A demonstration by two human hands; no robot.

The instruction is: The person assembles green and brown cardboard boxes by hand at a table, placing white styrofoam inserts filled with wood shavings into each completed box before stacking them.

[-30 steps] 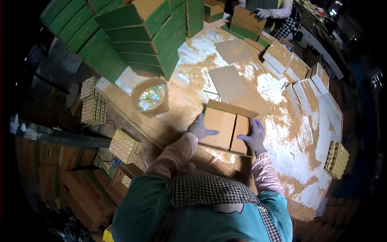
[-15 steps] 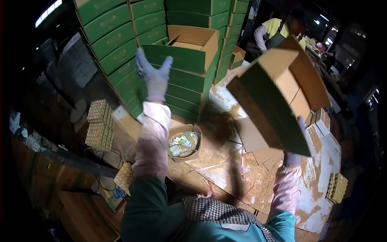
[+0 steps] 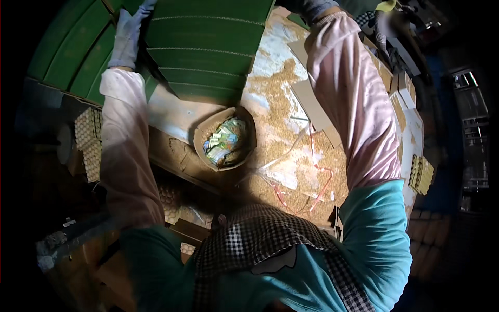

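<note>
My left hand [image 3: 129,39], in a grey-blue glove, reaches up at the upper left. Its fingers are stretched apart beside the stack of green cardboard boxes [image 3: 202,49], nothing visible in them. More green boxes [image 3: 73,49] stand to its left. My right hand [image 3: 318,7], gloved too, is at the top edge right of the stack. The picture's edge cuts off its fingers, so what they hold is hidden. The top of the stack also lies out of view.
Below the stack, a round cardboard tub [image 3: 251,130] holds crumpled scraps. Flat cardboard [image 3: 312,106] and red strapping [image 3: 314,166] lie on the husk-strewn table [image 3: 273,130]. Egg trays stand at left [image 3: 88,130] and right [image 3: 421,174]. Another person [image 3: 383,26] is at the upper right.
Both arms have reached farther up and forward in view. The open green box in my right hand has left the visible area. The view has tilted down, nearer the stack.
</note>
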